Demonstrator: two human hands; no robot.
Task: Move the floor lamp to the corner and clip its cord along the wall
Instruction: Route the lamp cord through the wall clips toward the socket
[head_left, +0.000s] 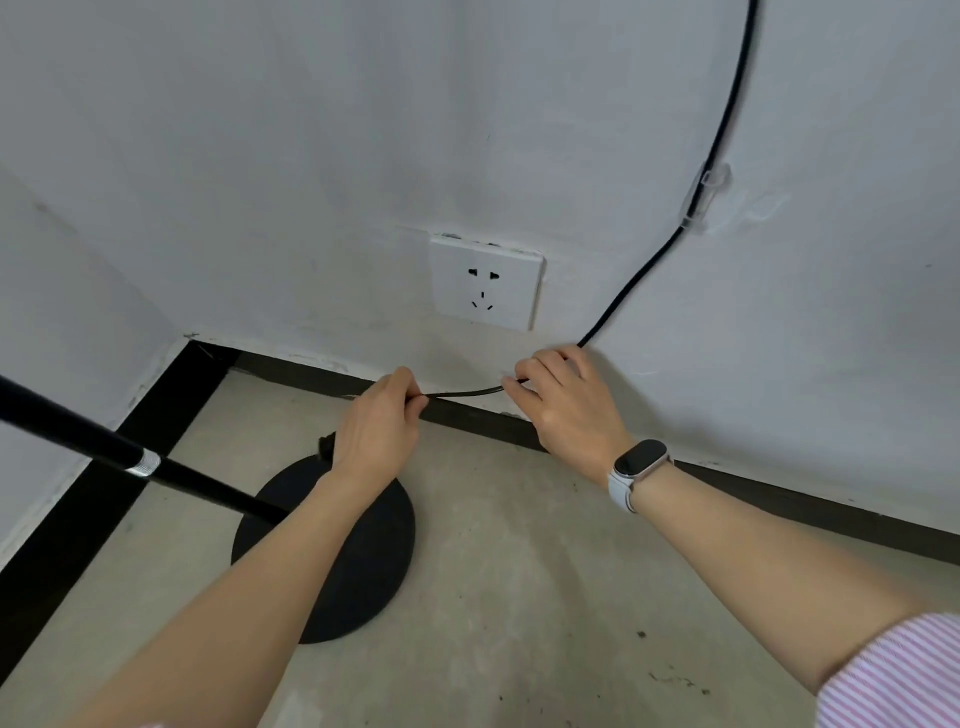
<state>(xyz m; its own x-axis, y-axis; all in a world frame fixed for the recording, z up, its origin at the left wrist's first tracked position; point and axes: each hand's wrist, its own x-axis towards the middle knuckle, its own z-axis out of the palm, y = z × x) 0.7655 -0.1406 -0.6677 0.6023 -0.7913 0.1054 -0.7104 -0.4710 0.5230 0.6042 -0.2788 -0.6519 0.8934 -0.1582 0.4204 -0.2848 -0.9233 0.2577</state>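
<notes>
The floor lamp stands in the corner, its round black base on the concrete floor and its black pole leaning up to the left. Its black cord runs down the right part of the wall through a clear clip. My right hand pinches the cord low against the wall just above the skirting. My left hand grips the same cord a little to the left. A short stretch of cord is taut between both hands.
A white wall socket sits above my hands with nothing plugged in. A black skirting board runs along both walls and meets in the corner at the left. My right wrist carries a watch.
</notes>
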